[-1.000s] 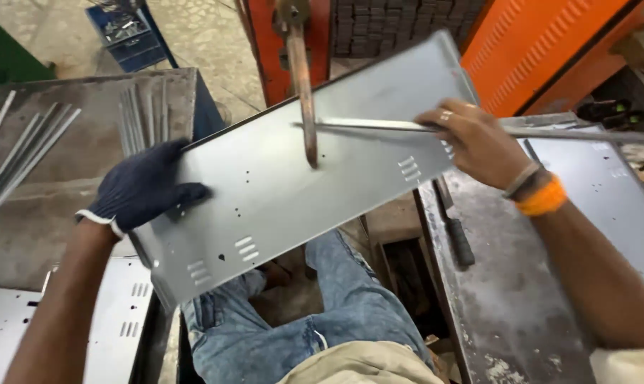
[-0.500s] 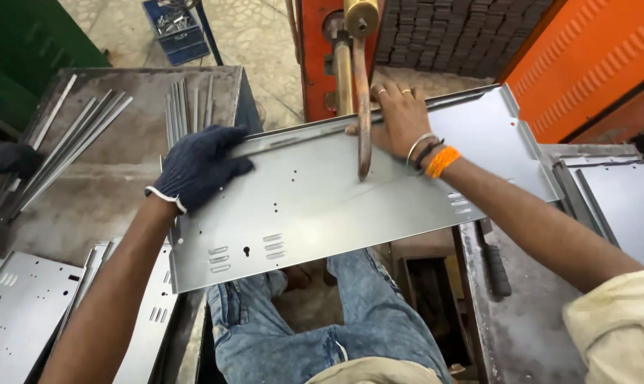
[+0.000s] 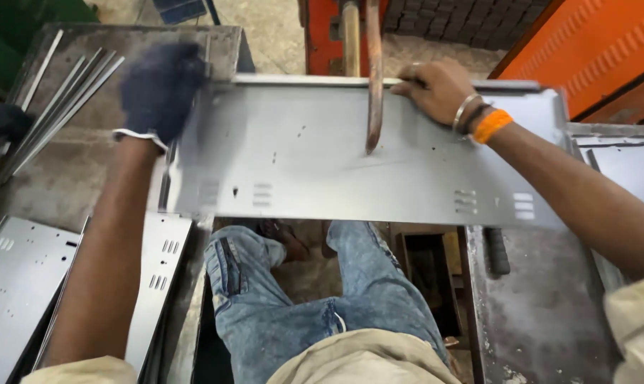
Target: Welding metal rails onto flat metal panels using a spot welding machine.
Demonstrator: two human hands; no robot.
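Note:
A long grey sheet-metal panel (image 3: 350, 160) with small slots and holes lies flat across my lap area, under the copper-coloured electrode arm (image 3: 373, 78) of an orange welding machine. My left hand (image 3: 160, 89), in a dark blue glove, grips the panel's far left corner. My right hand (image 3: 436, 89), bare with bangles and an orange wristband, presses on a thin metal strip (image 3: 301, 80) lying along the panel's far edge. The electrode tip stands just above the panel's middle.
A bundle of thin metal strips (image 3: 48, 114) lies on the left bench. Stacked slotted panels (image 3: 23, 277) sit at lower left. A grey bench (image 3: 542, 313) and more panels are at right. Another gloved hand (image 3: 6, 119) shows at the far left.
The panel has swung from tilted to level and shifted right under the electrode. My left hand moved to its far left corner; my right hand slid right along the far edge.

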